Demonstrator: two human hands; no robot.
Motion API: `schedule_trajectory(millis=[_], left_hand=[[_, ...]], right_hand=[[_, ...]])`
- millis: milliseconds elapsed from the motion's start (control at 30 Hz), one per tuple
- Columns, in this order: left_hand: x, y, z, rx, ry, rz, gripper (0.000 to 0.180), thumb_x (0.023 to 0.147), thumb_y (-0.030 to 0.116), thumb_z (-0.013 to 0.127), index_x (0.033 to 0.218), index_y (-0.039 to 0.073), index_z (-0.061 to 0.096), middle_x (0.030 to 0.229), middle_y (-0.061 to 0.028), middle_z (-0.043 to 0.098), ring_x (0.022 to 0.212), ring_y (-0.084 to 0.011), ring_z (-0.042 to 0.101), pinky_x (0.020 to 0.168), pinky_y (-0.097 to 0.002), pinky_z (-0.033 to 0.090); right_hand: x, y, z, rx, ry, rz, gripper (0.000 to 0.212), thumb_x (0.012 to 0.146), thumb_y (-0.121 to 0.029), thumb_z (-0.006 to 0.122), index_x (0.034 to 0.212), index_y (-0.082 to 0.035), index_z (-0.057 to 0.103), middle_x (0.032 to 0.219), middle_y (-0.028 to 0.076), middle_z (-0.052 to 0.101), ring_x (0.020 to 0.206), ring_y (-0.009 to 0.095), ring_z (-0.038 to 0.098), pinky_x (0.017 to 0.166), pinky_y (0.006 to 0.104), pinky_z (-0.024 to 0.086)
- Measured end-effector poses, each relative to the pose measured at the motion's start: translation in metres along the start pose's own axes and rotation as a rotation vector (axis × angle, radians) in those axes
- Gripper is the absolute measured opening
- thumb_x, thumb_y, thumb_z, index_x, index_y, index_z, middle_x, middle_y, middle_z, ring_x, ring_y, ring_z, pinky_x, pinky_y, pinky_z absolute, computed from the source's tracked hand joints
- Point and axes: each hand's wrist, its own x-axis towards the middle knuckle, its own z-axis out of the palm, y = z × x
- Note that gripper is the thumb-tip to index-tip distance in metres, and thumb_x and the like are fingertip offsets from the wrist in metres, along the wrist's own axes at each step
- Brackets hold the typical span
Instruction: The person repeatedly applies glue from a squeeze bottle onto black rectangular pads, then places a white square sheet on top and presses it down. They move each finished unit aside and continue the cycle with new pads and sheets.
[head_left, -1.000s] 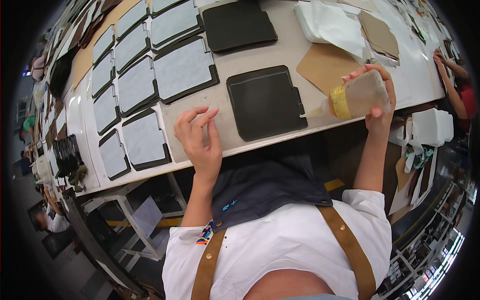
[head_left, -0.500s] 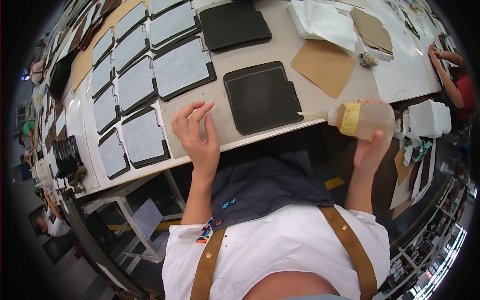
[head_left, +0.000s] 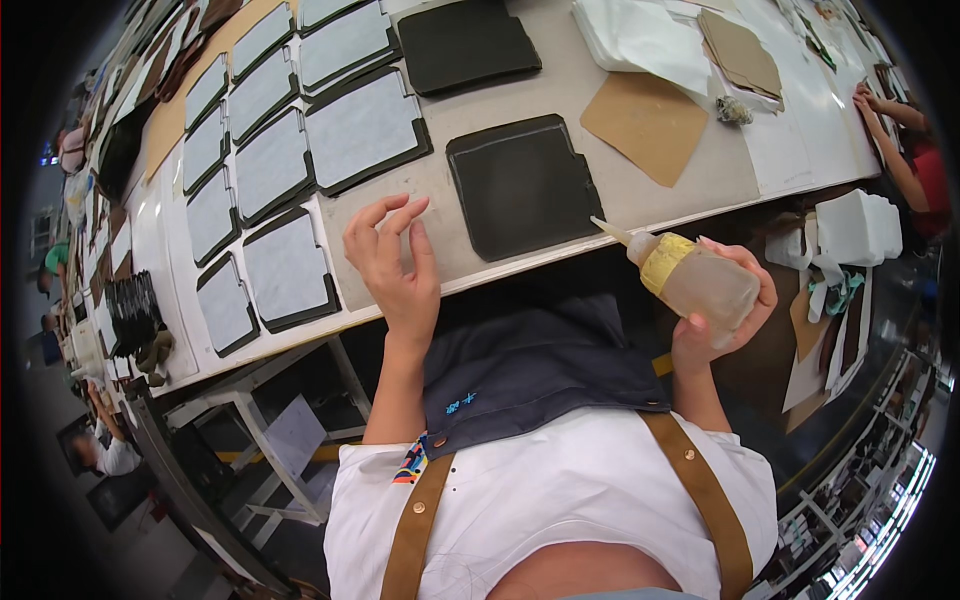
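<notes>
A translucent squeeze bottle [head_left: 705, 285] with yellow tape round its shoulder is in my right hand [head_left: 735, 310], the fingers wrapped about its body. Its thin nozzle points up and left, the tip at or just over the lower right corner of a black flat panel [head_left: 520, 185]; whether they touch I cannot tell. That panel lies at the table's near edge, with a notch on its right side. My left hand [head_left: 395, 250] hovers left of it, fingers loosely curled and apart, holding nothing.
Rows of black panels with pale grey sheets [head_left: 278, 165] cover the table's left. A black stack [head_left: 468, 45] lies beyond the near panel. Brown card [head_left: 643, 125], white sheets [head_left: 640, 40] and a crumpled wad [head_left: 733, 110] are at right. Another person's arms [head_left: 890, 125] show far right.
My right hand has come down and left, nearer my body. The bottle has tilted so its nozzle now slants upward. My left hand has hardly moved.
</notes>
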Motion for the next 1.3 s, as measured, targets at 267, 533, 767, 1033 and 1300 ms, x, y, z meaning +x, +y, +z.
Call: schedule_trajectory(millis=[267, 533, 767, 1033, 1300], left_hand=[[0.000, -0.001, -0.001, -0.011, 0.002, 0.000, 0.025, 0.089, 0.001, 0.065, 0.111, 0.011, 0.073, 0.118, -0.0059, 0.064, 0.119, -0.0277, 0.052, 0.106, -0.0421, 0.034], [0.001, 0.001, -0.004, 0.000, -0.012, 0.011, 0.020, 0.094, 0.003, 0.063, 0.111, 0.009, 0.073, 0.120, -0.0072, 0.063, 0.120, -0.0263, 0.052, 0.106, -0.0391, 0.038], [0.000, -0.001, -0.005, -0.005, -0.013, 0.005, 0.021, 0.094, 0.003, 0.063, 0.112, 0.008, 0.073, 0.121, -0.0073, 0.063, 0.120, -0.0266, 0.051, 0.107, -0.0391, 0.037], [-0.001, -0.003, -0.004, -0.047, 0.011, -0.020, 0.027, 0.088, -0.001, 0.064, 0.113, 0.009, 0.072, 0.120, -0.0065, 0.064, 0.121, -0.0282, 0.052, 0.106, -0.0419, 0.035], [0.000, 0.003, -0.005, -0.011, -0.018, -0.008, 0.022, 0.093, 0.000, 0.062, 0.112, 0.007, 0.073, 0.120, -0.0087, 0.064, 0.121, -0.0267, 0.052, 0.106, -0.0391, 0.039]], right_hand=[[-0.006, 0.002, 0.010, 0.097, -0.129, -0.082, 0.087, 0.076, -0.036, 0.092, 0.135, -0.007, 0.034, 0.125, 0.023, 0.054, 0.113, 0.031, 0.062, 0.101, 0.0517, 0.055], [-0.012, 0.000, 0.029, 0.135, -0.299, -0.149, 0.091, 0.074, -0.033, 0.094, 0.138, -0.009, 0.033, 0.127, 0.023, 0.056, 0.114, 0.035, 0.065, 0.097, 0.0476, 0.057], [-0.015, -0.004, 0.058, 0.219, -0.451, -0.194, 0.095, 0.071, -0.033, 0.096, 0.137, -0.009, 0.033, 0.127, 0.022, 0.056, 0.113, 0.034, 0.066, 0.094, 0.0433, 0.059], [0.002, 0.002, 0.066, 0.238, 0.018, 0.301, 0.100, 0.086, -0.080, 0.057, 0.148, -0.004, 0.034, 0.141, 0.018, 0.049, 0.134, 0.037, 0.051, 0.116, 0.0517, 0.039], [0.071, 0.108, -0.043, -0.240, 0.328, 0.307, 0.058, 0.109, -0.045, 0.046, 0.148, -0.001, 0.046, 0.154, 0.014, 0.044, 0.143, 0.026, 0.043, 0.121, 0.0443, 0.028]])
